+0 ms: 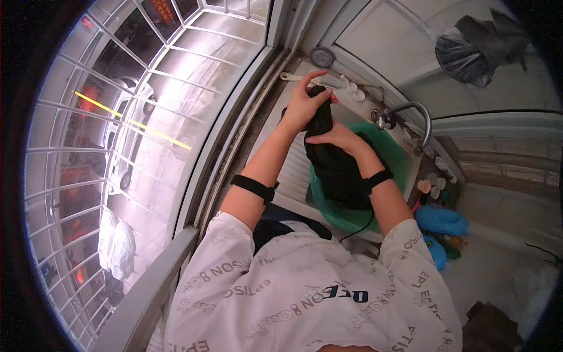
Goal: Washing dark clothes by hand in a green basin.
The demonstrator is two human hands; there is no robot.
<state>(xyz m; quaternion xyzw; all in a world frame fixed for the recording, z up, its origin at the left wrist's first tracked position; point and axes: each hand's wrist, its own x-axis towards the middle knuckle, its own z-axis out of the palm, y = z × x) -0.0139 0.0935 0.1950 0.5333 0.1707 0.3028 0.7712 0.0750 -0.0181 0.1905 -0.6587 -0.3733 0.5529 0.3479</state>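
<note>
My left hand (pixel 305 103) is raised over the ribbed washboard part of a white sink (pixel 286 165), its thumb and fingers around the upper end of a dark wet-looking cloth (pixel 327 167). Just below and to the right, my right hand (pixel 336 138) grips the same cloth. From my hands the cloth hangs down into a green plastic basin (pixel 323 209), which sits in the sink and holds more of the dark fabric. A dark cord trails over the basin's near rim.
A curved metal faucet (pixel 413 108) stands right of the basin. A white-handled brush (pixel 330 81) and small white cups (pixel 358 95) lie at the sink's back edge. Blue plastic bags (pixel 442 220) are at the right. A barred window (pixel 189 110) runs along the left.
</note>
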